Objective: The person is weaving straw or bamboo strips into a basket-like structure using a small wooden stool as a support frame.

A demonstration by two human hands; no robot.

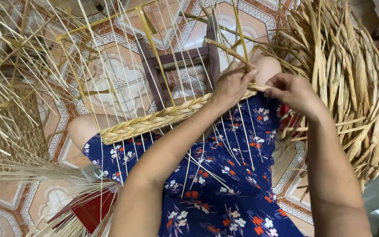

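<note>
Hands meet at the right end of a flat, pale-yellow braided band of dried straw [163, 117], which lies across our lap on the dark-blue floral dress [216, 193]. Our left hand [233, 85] is closed over the braid's right end, pinching a loose straw strand [227, 50] that rises toward the far side. Our right hand [292, 92] grips the same end from the right, fingers curled around the strip (its fingertips are hidden from view). Thin upright straw stakes [154, 52] pass through the braid and fan out toward the far side. A thick bundle of dried flat straw leaves [347, 74] sits just to our right. A dark wooden stool [176, 61] stands on the patterned tiled floor [123, 81] beyond our knees.
</note>
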